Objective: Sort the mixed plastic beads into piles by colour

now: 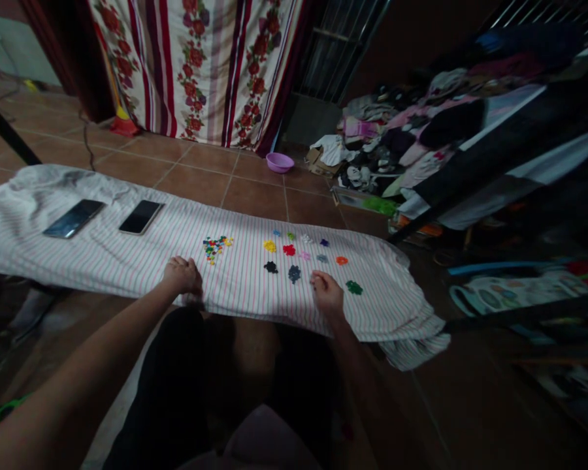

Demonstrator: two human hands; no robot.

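Note:
My left hand (182, 275) rests on the striped cloth (245, 287) near its front edge, fingers curled in; whatever may lie inside is hidden. Beyond it is a mixed pile of small multicoloured pieces (215, 248). Over the cloth, my right hand (328, 292) has its fingers pressed together in a pinch, too small to see into. It is between the dark grey pile (294, 273) and the dark green pile (354, 287). Small single-colour piles lie farther back, among them black (271, 267), yellow (269, 246), red (289, 250) and orange (342, 260).
Two phones lie on the cloth at the left: a larger one (73, 219) and a smaller one (142, 217). A purple basin (279, 162) stands on the tiled floor by the floral curtain (193, 72). Heaped clothes (396, 140) fill the right side, behind a dark metal bar.

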